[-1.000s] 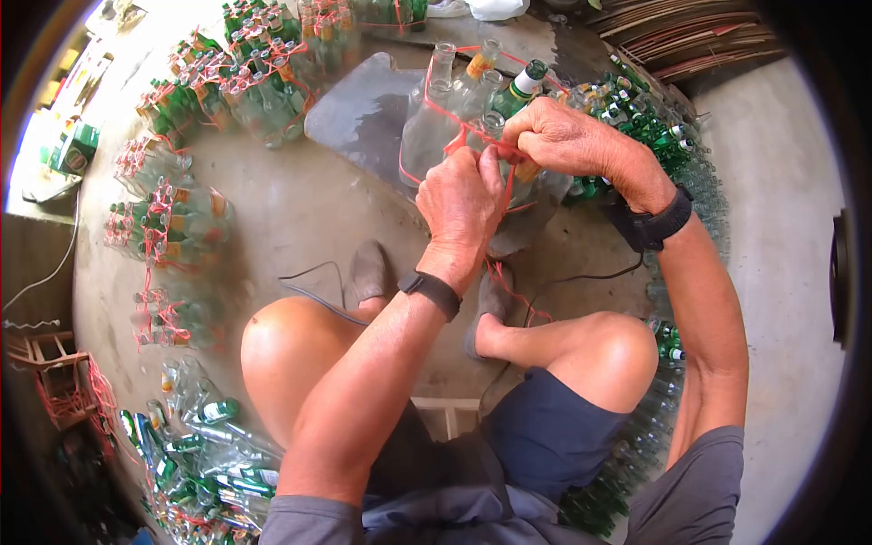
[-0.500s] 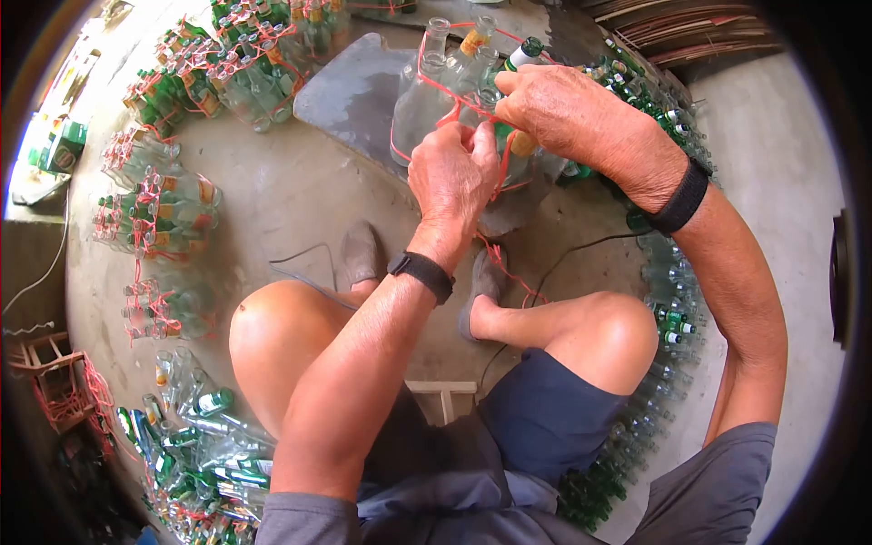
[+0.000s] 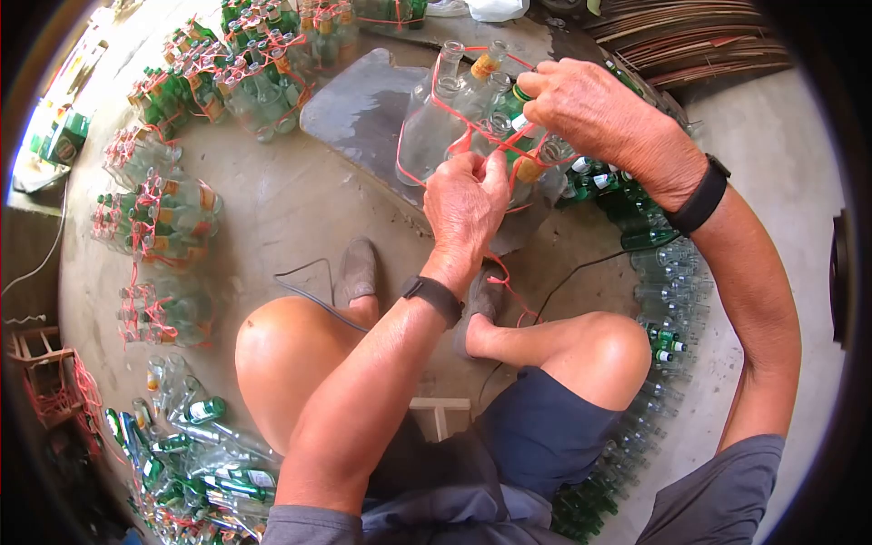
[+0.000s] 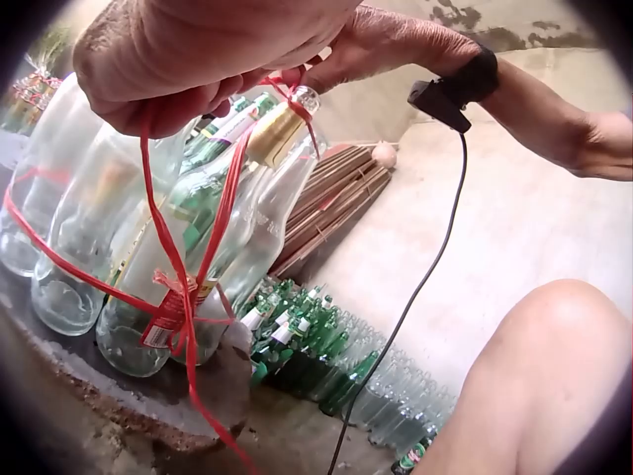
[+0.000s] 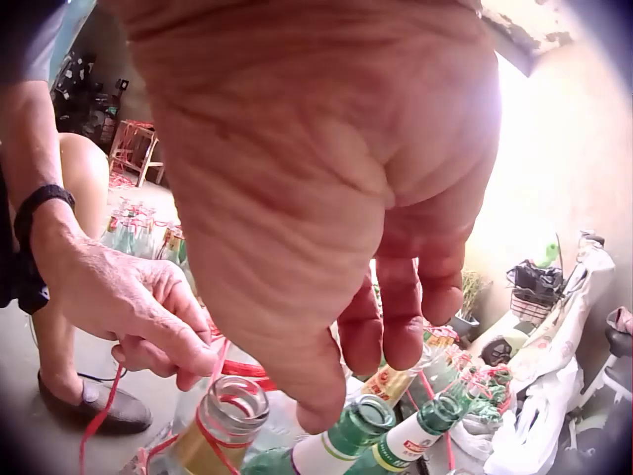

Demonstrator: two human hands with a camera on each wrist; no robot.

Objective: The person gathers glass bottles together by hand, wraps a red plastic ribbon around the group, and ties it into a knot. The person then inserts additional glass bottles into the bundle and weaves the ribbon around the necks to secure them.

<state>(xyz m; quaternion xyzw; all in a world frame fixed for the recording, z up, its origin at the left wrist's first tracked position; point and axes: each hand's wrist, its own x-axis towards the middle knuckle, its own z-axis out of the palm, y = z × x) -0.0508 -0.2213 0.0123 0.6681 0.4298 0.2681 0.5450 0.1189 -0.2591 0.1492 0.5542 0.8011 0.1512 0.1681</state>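
The person is sitting low with knees apart, bending over a cluster of glass bottles (image 3: 427, 136) that is standing upright on a wet grey stone slab (image 3: 354, 109) just ahead of their shoes (image 3: 359, 271). A red string (image 4: 174, 309) is running round the bodies and across the necks of the cluster, with a knot showing low on one clear bottle and a loose tail trailing down toward the floor. The left hand (image 3: 465, 204) is closing its fingers round strands of that string at the near side of the cluster, pulling them taut and upward from the bottles. The right hand (image 3: 581, 109) is reaching over from the far side, its curled fingers hanging right above the bottle mouths and a green-necked bottle; from where I am standing I cannot tell whether it is actually pinching the string or a neck, or only hovering over them. Each arm is wearing a black wristband (image 3: 432, 295), and a thin black cable (image 3: 304, 292) is lying across the concrete beside the shoes. Off to the person's left, finished bundles (image 3: 168, 213) of bottles, already bound in red string, are lying in a curve across the floor, and to the right a mass of loose green bottles (image 3: 654, 263) is sitting near the slab.
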